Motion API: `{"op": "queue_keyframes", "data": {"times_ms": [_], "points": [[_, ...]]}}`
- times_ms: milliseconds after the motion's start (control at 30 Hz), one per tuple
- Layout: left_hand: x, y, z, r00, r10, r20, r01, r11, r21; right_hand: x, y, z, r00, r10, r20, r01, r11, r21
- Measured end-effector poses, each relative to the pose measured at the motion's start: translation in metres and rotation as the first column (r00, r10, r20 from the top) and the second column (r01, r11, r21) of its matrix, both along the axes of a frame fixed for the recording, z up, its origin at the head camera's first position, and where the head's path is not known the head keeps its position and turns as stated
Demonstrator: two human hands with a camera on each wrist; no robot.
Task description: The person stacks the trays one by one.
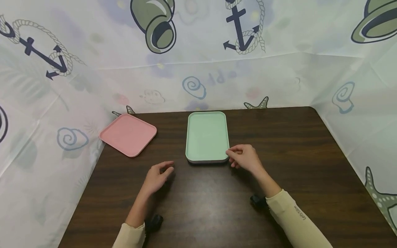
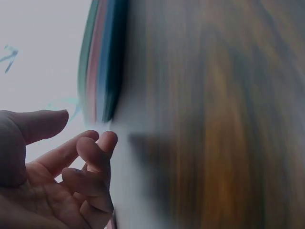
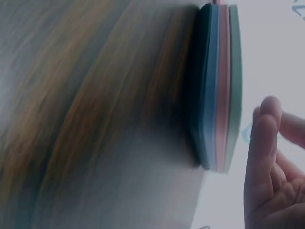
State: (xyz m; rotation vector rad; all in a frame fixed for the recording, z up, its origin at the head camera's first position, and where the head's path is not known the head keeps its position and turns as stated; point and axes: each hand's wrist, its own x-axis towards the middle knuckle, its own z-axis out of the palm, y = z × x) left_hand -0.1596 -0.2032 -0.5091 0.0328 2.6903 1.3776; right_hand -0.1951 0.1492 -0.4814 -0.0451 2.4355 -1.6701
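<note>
A stack of several rectangular trays stands at the table's far middle, with a light green tray [image 1: 207,136] on top. Its layers show edge-on in the right wrist view: the green one, then a pink tray [image 3: 222,90], a blue tray [image 3: 212,90] and a dark base layer [image 3: 196,90]. My right hand [image 1: 245,157] hovers at the stack's near right corner, fingers loosely bent, and a gap separates it from the trays in its wrist view. To the left of the stack's near edge, my left hand [image 1: 159,177] holds nothing, its fingers loosely curled and thumb apart.
Another pink tray [image 1: 128,135] lies turned at an angle at the table's far left edge. The dark wood-grain table [image 1: 279,137] is backed by printed cloth [image 1: 198,55]. A dark wrist camera [image 1: 154,223] sits at the left cuff.
</note>
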Motion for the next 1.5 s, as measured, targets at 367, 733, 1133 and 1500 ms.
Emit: {"op": "queue_keyframes", "data": {"times_ms": [367,733,1133,1500], "points": [[0.017,-0.076,0.012,0.946,0.311,0.093,-0.313,0.95,0.012,0.02,-0.067,0.005,0.908,0.414,0.06,-0.415,0.91,0.018],[-0.009,-0.12,0.012,0.859,0.488,0.157,-0.482,0.873,-0.078,0.029,-0.131,-0.01,0.939,0.343,0.013,-0.343,0.939,-0.028],[-0.044,-0.133,0.008,0.868,0.472,0.155,-0.436,0.873,-0.218,0.03,-0.17,-0.025,0.962,0.274,0.016,-0.27,0.956,-0.112],[-0.059,-0.139,0.0,0.845,0.519,0.13,-0.472,0.837,-0.277,0.03,-0.178,-0.029,0.959,0.281,0.046,-0.273,0.953,-0.132]]}}
